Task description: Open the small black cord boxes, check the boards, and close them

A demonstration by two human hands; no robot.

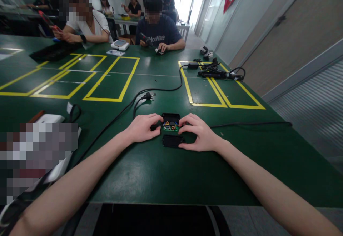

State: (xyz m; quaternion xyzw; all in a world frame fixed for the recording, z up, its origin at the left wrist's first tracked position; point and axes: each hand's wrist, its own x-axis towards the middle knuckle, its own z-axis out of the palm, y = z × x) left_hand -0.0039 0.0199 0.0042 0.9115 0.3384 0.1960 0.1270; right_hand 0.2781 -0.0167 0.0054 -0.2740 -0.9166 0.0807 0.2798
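A small green circuit board (170, 128) with copper-coloured coils and thin wires lies between my hands. Just behind it is an open black plastic case half (171, 116), and in front of it rests a second black case half (171, 141). My left hand (144, 127) is closed on a short black cable end (157, 126) at the board's left side. My right hand (199, 132) has its fingers apart. Its index and middle fingertips are at the wires on the board's right edge, while the thumb touches the front case half. Fingertip contact with the board is hard to see.
A black power cord with a plug (147, 96) runs across the green table (128, 175). Another cable (252, 124) extends right. Black adapters and cords (214, 73) lie at the far right within yellow tape outlines (209, 105). Two people (159, 32) sit opposite, one holding a tool.
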